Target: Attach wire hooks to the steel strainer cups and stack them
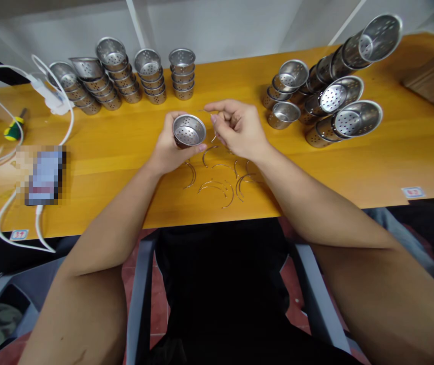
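My left hand (169, 147) is wrapped round a small perforated steel cup (189, 130), its open mouth tilted toward me. Just to its right, my right hand (236, 126) pinches a thin curved wire handle (206, 110) between thumb and forefinger, close to the cup's rim. Several more curved wire handles (220, 180) lie loose on the yellow table (392, 152) right below both hands.
Upright stacks of steel cups (125, 76) stand at the back left. Toppled stacks of cups (334, 96) lie at the back right. A white cable with a plug (49, 96), a screwdriver (14, 128) and a blurred phone (44, 175) sit at the left.
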The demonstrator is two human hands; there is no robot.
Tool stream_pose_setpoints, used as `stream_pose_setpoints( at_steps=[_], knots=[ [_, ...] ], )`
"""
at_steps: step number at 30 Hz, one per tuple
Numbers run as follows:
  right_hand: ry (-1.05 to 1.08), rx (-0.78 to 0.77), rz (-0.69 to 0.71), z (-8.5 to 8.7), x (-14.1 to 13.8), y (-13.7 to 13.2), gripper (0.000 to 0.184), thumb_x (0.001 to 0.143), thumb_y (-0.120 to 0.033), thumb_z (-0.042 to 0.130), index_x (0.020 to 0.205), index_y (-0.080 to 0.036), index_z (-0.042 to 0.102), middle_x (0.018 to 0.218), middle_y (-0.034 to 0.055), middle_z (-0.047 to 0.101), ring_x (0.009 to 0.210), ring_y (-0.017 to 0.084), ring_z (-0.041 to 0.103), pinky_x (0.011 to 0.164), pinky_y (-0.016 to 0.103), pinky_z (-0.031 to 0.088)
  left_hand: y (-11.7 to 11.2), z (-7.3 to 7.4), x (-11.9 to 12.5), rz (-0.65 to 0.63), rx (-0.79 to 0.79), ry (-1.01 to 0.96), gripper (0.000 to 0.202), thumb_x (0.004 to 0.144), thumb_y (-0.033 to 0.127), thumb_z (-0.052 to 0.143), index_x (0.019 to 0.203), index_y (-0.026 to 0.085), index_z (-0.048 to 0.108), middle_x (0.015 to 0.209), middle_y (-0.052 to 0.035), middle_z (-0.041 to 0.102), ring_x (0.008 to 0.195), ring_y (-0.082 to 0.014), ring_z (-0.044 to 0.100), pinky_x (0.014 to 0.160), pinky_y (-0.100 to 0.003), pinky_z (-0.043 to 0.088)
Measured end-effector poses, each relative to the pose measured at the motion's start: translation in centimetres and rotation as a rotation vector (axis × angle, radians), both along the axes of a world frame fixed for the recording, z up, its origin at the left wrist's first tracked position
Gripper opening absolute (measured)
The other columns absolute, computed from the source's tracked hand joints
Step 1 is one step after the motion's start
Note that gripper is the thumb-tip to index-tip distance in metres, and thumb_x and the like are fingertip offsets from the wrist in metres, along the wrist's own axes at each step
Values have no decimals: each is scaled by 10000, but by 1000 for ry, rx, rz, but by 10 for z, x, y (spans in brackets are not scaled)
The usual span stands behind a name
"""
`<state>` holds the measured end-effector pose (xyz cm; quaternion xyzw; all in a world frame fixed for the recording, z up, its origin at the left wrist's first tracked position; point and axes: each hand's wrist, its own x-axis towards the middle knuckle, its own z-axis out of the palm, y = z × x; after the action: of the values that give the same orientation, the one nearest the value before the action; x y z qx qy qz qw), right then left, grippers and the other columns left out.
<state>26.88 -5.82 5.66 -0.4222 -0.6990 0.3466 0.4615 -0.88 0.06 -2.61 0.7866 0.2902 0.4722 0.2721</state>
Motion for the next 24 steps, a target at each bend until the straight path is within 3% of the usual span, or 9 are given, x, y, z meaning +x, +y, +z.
stream_pose_setpoints(
  at_steps=[7, 12, 19, 24],
  knots=[
    [-84, -45, 70, 4, -4, -5, 511, 1172, -835, 794, 1324, -347, 805, 882, 12, 501, 759, 262, 498, 738, 451, 629, -8, 8, 3, -74, -27, 28, 1073, 862, 890, 1161, 1645, 365, 650, 1480, -81, 798, 1454, -388, 869, 1312, -629, 740],
    [-103, -26, 41, 1, -5, -4, 486, 1166, -802, 798, 1308, -338, 807, 900, 8, 474, 787, 266, 494, 773, 455, 631, -10, 11, 5, -104, -64, 21, 1102, 838, 904, 1167, 1651, 351, 671, 1475, -83, 778, 1511, -426, 850, 1353, -681, 715],
    [-103, -4, -51, -1, -17, -9, 319, 1166, -625, 808, 1285, -329, 812, 842, 14, 496, 806, 287, 555, 804, 483, 659, -12, 12, 8, -127, -60, 15, 1145, 793, 985, 1141, 1618, 348, 666, 1451, -71, 785, 1404, -393, 892, 1271, -627, 758],
    [-71, 7, -87, -3, -30, -14, 157, 1173, -463, 797, 1200, -309, 798, 850, 15, 565, 815, 266, 598, 799, 444, 669, -22, 13, 13, -60, -35, 28, 1064, 856, 888, 1167, 1625, 348, 667, 1465, -91, 805, 1474, -412, 861, 1337, -647, 729]
  ],
)
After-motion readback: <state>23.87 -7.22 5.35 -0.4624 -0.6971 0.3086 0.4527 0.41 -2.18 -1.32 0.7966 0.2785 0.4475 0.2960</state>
